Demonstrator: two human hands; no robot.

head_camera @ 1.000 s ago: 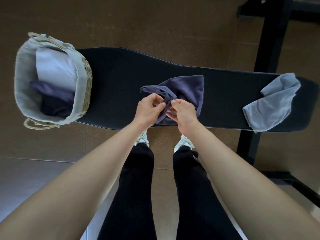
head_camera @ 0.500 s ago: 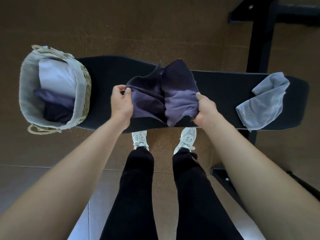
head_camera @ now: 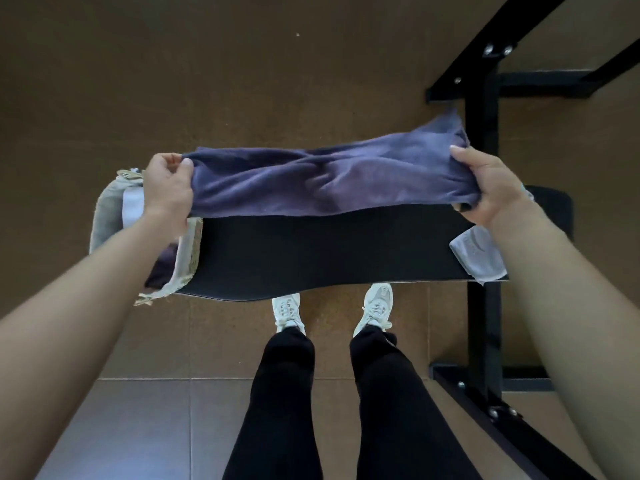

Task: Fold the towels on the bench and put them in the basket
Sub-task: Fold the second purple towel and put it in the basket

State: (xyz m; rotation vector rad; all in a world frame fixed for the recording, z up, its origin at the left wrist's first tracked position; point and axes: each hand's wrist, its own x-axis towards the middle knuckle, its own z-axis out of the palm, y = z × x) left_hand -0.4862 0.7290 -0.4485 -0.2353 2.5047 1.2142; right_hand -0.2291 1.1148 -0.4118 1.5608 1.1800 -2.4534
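A dark purple towel (head_camera: 325, 181) is stretched wide in the air above the black bench (head_camera: 329, 254). My left hand (head_camera: 169, 188) grips its left end and my right hand (head_camera: 485, 188) grips its right end. The woven basket (head_camera: 188, 251) with a pale lining stands on the bench's left end, mostly hidden behind my left forearm; a white and a dark folded towel show inside. A light grey towel (head_camera: 478, 258) lies crumpled at the bench's right end, partly covered by my right arm.
The bench's black metal frame (head_camera: 485, 109) runs across the floor at the right, behind and in front of the bench. My legs and white shoes (head_camera: 287, 310) stand close to the bench's front edge. Brown floor lies all around.
Both hands have moved apart and lifted, pulling the bunched purple towel out into a long stretched band above the bench. The camera has tilted and moved closer.
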